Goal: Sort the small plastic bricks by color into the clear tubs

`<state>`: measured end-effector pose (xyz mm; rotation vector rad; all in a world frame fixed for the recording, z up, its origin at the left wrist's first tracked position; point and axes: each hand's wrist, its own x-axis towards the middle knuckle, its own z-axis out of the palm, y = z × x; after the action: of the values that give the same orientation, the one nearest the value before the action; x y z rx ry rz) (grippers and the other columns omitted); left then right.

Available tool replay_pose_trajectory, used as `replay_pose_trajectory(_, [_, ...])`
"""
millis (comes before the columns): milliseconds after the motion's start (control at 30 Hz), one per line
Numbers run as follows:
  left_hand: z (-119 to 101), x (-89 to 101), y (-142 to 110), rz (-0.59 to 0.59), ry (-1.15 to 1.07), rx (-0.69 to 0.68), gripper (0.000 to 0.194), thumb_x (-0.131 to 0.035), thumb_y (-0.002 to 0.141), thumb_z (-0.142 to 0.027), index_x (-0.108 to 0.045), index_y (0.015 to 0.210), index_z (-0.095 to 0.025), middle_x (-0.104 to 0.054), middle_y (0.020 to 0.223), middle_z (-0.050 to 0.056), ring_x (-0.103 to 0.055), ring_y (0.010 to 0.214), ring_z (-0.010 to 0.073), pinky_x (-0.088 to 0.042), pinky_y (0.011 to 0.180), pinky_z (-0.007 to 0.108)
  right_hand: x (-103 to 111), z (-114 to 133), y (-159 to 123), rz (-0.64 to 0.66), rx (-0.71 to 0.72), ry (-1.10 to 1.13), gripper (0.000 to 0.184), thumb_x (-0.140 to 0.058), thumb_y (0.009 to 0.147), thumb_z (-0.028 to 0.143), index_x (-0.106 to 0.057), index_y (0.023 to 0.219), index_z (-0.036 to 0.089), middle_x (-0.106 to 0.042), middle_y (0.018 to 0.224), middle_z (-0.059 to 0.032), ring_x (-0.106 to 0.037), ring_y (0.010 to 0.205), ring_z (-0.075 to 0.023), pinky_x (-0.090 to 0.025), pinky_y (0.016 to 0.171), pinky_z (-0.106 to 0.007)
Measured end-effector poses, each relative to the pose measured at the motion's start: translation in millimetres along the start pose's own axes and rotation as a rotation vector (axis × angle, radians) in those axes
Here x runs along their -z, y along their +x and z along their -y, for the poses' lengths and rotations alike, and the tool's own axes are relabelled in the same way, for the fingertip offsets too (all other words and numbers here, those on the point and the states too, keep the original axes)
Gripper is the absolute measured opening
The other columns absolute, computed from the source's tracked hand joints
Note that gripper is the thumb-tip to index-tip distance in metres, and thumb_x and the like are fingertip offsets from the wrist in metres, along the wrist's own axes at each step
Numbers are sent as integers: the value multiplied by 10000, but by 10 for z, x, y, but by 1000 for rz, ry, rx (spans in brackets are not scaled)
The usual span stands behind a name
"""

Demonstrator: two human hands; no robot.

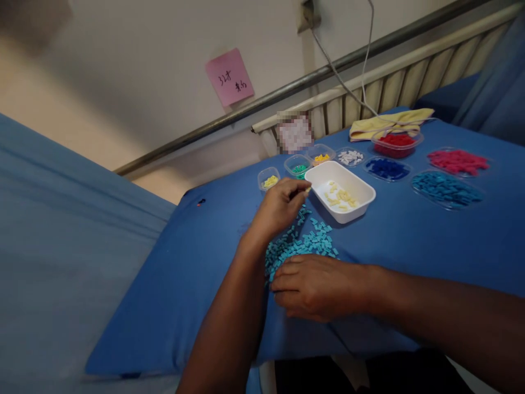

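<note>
My left hand (pixel 282 205) is held at the near left rim of a white plastic tray (pixel 361 203). Its thumb and fingers are pinched, and a tiny pale yellow piece shows at the tips. Inside the tray lie several pale yellow pieces (pixel 345 198). Below that hand, a loose heap of small turquoise pieces (pixel 314 241) spreads over the blue cloth. My right hand (pixel 311 285) rests palm down at the heap's near edge, fingers stretched over the pieces and holding nothing I can see.
Behind the tray stand small clear tubs of yellow (pixel 270 181), green (pixel 298 169) and orange-yellow pieces (pixel 321 158). White (pixel 350 157), dark blue (pixel 386 169), red (pixel 396 143), pink (pixel 458 162) and teal pieces (pixel 446 189) sit to the right. A yellow cloth (pixel 389 123) lies by the radiator.
</note>
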<state>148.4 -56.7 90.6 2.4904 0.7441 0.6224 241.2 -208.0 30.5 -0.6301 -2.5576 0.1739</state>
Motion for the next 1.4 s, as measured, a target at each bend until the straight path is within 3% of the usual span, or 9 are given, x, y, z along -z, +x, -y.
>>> replay_pose_trajectory(167, [-307,-128,413,131,150,-162,318,-595,1031,-93,-780,1281,-161,-777,1261,110,-717,1196,227,-565,1107,390,2,-65,-19,-18,3,-60,218,-615,1096,354,-761,1027,207,-770,1022,-39,-638,934,-216,-513,871,-385])
replay_pose_trajectory(300, [-273,-81,410,108,164,-145,366,-580,1022,-78,-758,1329,-167,-752,1372,121,-703,1263,237,-546,1147,396,32,-112,-71,-52,-10,-43,268,-574,1120,364,-775,1087,190,-781,1074,-70,-656,999,-226,-525,905,-394])
replay_pose_trajectory(400, [-59,103,135,43,153,-76,328,-560,1070,-186,-763,1328,-195,-772,1360,99,-703,1283,230,-531,1175,397,51,-135,-114,-115,-52,-2,311,-551,1134,375,-778,1185,169,-786,1199,-116,-680,1119,-247,-545,995,-434])
replay_pose_trajectory(533, [374,354,-521,8,247,170,447,-449,1130,-360,-683,1470,-187,-682,1541,114,-608,1465,235,-431,1290,424,21,-208,-184,-215,-342,-47,414,-505,1143,378,-694,1426,141,-672,1518,-195,-599,1432,-326,-469,1211,-552])
replay_pose_trajectory(733, [772,291,-1283,122,407,514,665,-332,1142,-484,-457,1664,-92,-346,1775,216,-272,1693,285,-241,1382,466,-103,-302,-265,-43,-655,-110,698,-395,1148,510,-452,1662,40,-396,1756,-252,-349,1654,-373,-313,1349,-557])
replay_pose_trajectory(900, [617,30,-1201,157,420,518,743,-287,1147,-549,-378,1696,-57,-234,1797,265,-208,1707,336,-221,1376,525,-221,-159,-414,48,-831,-215,866,-341,1102,701,-427,1689,70,-348,1780,-244,-297,1674,-388,-277,1359,-568])
replay_pose_trajectory(1067, [241,-197,-1163,264,380,352,752,-283,1146,-559,-360,1719,-78,-237,1811,231,-191,1713,350,-191,1383,569,-326,-87,-451,94,-936,-255,869,-305,1113,671,-388,1709,44,-295,1800,-248,-261,1684,-388,-245,1369,-548])
replay_pose_trajectory(1233, [-3,-164,-1533,336,381,266,740,-270,1153,-551,-333,1740,-105,-202,1829,201,-194,1714,344,-201,1388,559,-416,-233,-190,105,-961,-249,778,-274,1145,555,-341,1732,48,-239,1826,-221,-231,1695,-378,-247,1361,-544])
replay_pose_trajectory(1400, [108,-46,-1801,233,513,341,674,-294,1159,-541,-384,1731,-196,-198,1843,157,-175,1717,358,-209,1379,589,-447,-476,166,113,-905,-250,754,-329,1143,555,-392,1716,69,-255,1819,-237,-236,1688,-410,-236,1347,-577])
